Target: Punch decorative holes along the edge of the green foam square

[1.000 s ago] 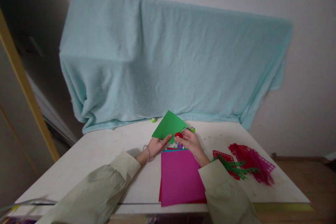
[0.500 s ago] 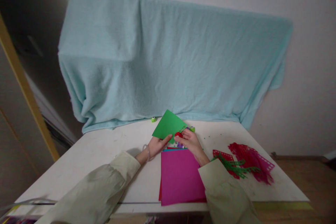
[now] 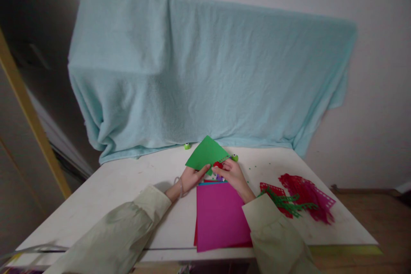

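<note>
My left hand (image 3: 192, 176) is closed on the lower left part of a green paper sheet (image 3: 206, 154), thumb on top. The sheet is tilted with one corner pointing away, and a row of small holes runs along its right edge. My right hand (image 3: 233, 174) is wrapped around a small red and purple hole punch (image 3: 218, 165), which sits at the sheet's lower right edge. The fingers cover much of the punch. Just below the hands lies a stack of coloured paper with a magenta sheet (image 3: 221, 218) on top.
Punched red strips (image 3: 293, 186) and green strips (image 3: 289, 204) lie in a heap at the right of the white table (image 3: 128, 180). Two small green figures (image 3: 187, 146) stand near the back. Tiny green paper bits are scattered around. A light blue cloth (image 3: 218, 72) hangs behind.
The green sheet has turned slightly, its far corner shifting a little to the right. Both hands keep their hold and have barely moved.
</note>
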A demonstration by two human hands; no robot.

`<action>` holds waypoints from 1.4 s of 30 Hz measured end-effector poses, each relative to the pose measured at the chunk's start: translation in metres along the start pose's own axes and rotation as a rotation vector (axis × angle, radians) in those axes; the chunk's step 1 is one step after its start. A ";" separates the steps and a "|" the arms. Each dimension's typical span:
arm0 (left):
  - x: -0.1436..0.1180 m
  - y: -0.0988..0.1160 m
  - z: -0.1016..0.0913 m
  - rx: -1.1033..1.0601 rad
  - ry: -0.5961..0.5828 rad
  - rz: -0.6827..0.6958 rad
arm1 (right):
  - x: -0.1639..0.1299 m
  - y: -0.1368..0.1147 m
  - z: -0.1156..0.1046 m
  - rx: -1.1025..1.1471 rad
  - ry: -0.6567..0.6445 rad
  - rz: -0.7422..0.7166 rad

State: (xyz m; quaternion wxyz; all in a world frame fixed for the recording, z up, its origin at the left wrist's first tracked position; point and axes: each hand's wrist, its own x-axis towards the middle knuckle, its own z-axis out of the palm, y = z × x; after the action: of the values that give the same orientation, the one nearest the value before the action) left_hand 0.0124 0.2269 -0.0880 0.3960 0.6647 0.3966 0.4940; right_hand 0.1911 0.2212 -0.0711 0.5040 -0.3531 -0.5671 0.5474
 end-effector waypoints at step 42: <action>0.002 -0.003 0.001 -0.016 -0.015 0.044 | -0.001 0.004 -0.003 -0.006 0.050 0.071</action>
State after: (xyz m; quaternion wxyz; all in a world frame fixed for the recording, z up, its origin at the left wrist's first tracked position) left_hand 0.0130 0.2296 -0.0900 0.3934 0.6737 0.3749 0.5009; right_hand 0.1940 0.2219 -0.0759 0.4970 -0.3882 -0.5432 0.5543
